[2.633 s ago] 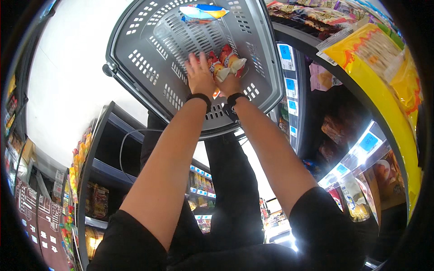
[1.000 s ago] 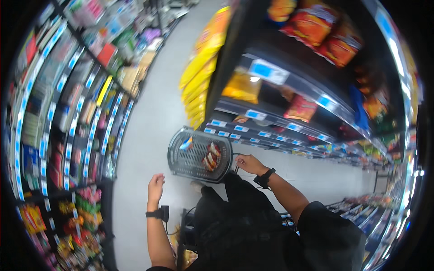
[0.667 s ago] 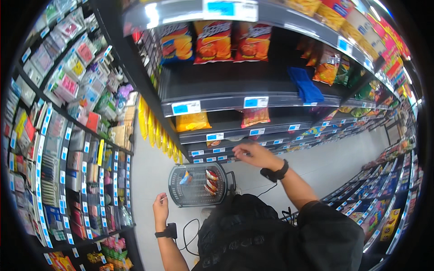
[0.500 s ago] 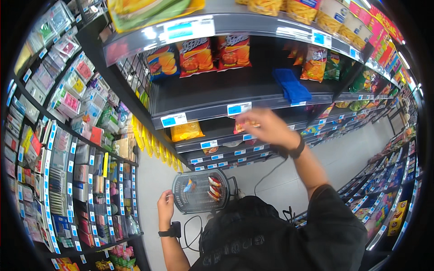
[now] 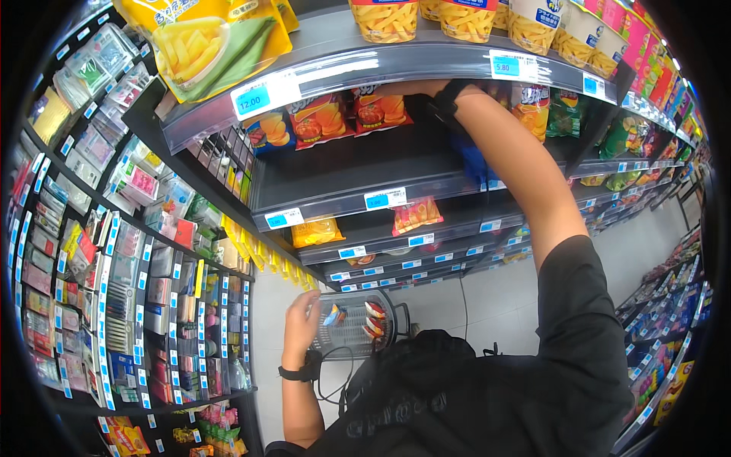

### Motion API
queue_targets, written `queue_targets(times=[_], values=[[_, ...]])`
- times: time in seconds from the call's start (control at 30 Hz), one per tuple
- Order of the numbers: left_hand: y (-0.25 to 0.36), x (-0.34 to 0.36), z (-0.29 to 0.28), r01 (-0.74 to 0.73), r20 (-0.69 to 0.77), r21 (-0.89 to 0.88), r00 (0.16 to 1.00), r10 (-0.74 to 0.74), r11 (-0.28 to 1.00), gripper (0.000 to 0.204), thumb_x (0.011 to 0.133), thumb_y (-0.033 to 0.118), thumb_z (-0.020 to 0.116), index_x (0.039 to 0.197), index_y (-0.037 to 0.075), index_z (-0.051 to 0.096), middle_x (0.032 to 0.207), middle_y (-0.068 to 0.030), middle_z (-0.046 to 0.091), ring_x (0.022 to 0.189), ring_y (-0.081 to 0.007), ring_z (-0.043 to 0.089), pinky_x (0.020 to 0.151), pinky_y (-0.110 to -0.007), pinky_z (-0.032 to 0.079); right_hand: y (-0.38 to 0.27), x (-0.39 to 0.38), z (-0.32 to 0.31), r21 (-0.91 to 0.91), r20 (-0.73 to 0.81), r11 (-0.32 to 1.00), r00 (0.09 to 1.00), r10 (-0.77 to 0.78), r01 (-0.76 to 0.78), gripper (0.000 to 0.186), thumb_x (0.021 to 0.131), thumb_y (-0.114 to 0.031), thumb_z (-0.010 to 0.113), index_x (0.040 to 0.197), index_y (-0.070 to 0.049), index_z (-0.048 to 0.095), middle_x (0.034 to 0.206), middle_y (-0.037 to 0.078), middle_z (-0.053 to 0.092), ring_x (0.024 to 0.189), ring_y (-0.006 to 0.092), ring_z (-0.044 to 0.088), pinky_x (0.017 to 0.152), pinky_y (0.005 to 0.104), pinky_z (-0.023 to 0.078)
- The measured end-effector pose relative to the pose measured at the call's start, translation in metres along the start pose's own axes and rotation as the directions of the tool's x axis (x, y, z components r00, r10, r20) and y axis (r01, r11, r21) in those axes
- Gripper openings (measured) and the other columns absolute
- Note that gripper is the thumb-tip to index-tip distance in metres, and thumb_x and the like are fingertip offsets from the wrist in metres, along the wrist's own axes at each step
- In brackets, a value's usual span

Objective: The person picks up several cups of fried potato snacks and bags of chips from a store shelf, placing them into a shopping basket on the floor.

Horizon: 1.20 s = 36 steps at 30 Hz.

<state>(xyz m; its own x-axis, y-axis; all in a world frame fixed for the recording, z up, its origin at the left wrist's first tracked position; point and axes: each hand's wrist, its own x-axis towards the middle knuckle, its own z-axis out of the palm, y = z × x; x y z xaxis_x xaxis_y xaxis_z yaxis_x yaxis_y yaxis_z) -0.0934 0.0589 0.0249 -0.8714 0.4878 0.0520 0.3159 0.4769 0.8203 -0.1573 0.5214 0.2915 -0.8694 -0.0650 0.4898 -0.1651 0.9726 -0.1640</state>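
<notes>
My right arm stretches up and forward into the snack shelf. My right hand (image 5: 411,88) is at the top of an orange bag of chips (image 5: 381,114), partly behind the upper shelf's edge, so its fingers are hidden. Beside that bag stand another orange chip bag (image 5: 321,122) and a blue one (image 5: 271,131). My left hand (image 5: 301,324) hangs low over the left side of a grey shopping basket (image 5: 356,295), fingers loosely apart and nothing in them. In the basket lie a small blue packet (image 5: 333,315) and several red-and-white packets (image 5: 374,320).
The upper shelf (image 5: 426,61) juts over my right hand, bearing a yellow snack bag (image 5: 205,46) and fries tubs (image 5: 464,19). A blue cloth-like item (image 5: 470,160) lies under my forearm. A pink packet (image 5: 417,216) sits one shelf lower. Stationery racks (image 5: 122,289) stand left.
My right hand has risen from in front of the lower shelf edge to the orange chip bags. My left hand has moved slightly up and right over the basket's side.
</notes>
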Motion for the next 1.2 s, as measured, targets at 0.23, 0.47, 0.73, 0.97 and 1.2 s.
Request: queue_targets(times=[0.23,0.47,0.73,0.97,1.2], values=[[0.117,0.059,-0.025,-0.354,-0.036,0.026,0.934,0.355,0.935,0.019,0.093,0.004,0.061,0.109,0.0,0.068,0.104,-0.0132,0.071,0.096,-0.0238,0.069,0.085,-0.032,0.052,0.016,-0.013,-0.001,0.082,0.067,0.996,0.998,0.014,-0.02,0.045,0.083,-0.029,0.071,0.116,0.0,0.064,0.11,0.022,0.069,0.102,0.0336,0.067,0.092,0.0409,0.051],[0.218,0.19,-0.046,-0.537,-0.171,0.393,0.755,0.633,0.746,0.028,0.088,0.011,0.068,0.115,0.002,0.065,0.11,-0.0186,0.067,0.1,-0.0321,0.066,0.086,-0.036,0.052,-0.004,-0.051,0.003,-0.248,0.03,0.961,0.992,-0.12,0.123,0.068,0.07,-0.015,0.083,0.131,-0.004,0.053,0.117,0.023,0.066,0.114,0.0375,0.062,0.095,0.0434,0.051],[0.278,0.305,-0.052,-0.563,0.044,0.761,0.539,0.841,0.322,0.045,0.084,0.038,0.072,0.116,0.005,0.067,0.112,-0.0162,0.069,0.101,-0.0346,0.065,0.09,-0.039,0.052,-0.028,-0.128,-0.016,-0.363,-0.21,0.884,0.898,-0.386,0.295,0.046,0.078,-0.008,0.066,0.124,-0.009,0.058,0.116,0.009,0.065,0.105,0.026,0.064,0.091,0.0402,0.05],[0.275,0.311,-0.062,-0.525,0.127,0.772,0.68,0.722,0.358,0.047,0.08,0.036,0.075,0.115,0.005,0.066,0.11,-0.0166,0.069,0.1,-0.0346,0.065,0.088,-0.04,0.052,-0.037,-0.202,-0.046,-0.265,-0.271,0.926,0.901,-0.339,0.269,0.045,0.078,-0.01,0.07,0.122,-0.009,0.062,0.121,0.009,0.065,0.115,0.0279,0.062,0.095,0.0411,0.048],[0.275,0.304,-0.061,-0.523,0.153,0.76,0.721,0.676,0.385,0.05,0.076,0.033,0.079,0.115,0.006,0.065,0.108,-0.017,0.068,0.099,-0.0345,0.065,0.085,-0.042,0.052,-0.025,-0.242,-0.05,0.024,-0.348,0.968,0.91,-0.225,0.248,0.065,0.065,-0.006,0.086,0.124,-0.008,0.06,0.126,0.013,0.065,0.117,0.032,0.063,0.094,0.0421,0.05]])
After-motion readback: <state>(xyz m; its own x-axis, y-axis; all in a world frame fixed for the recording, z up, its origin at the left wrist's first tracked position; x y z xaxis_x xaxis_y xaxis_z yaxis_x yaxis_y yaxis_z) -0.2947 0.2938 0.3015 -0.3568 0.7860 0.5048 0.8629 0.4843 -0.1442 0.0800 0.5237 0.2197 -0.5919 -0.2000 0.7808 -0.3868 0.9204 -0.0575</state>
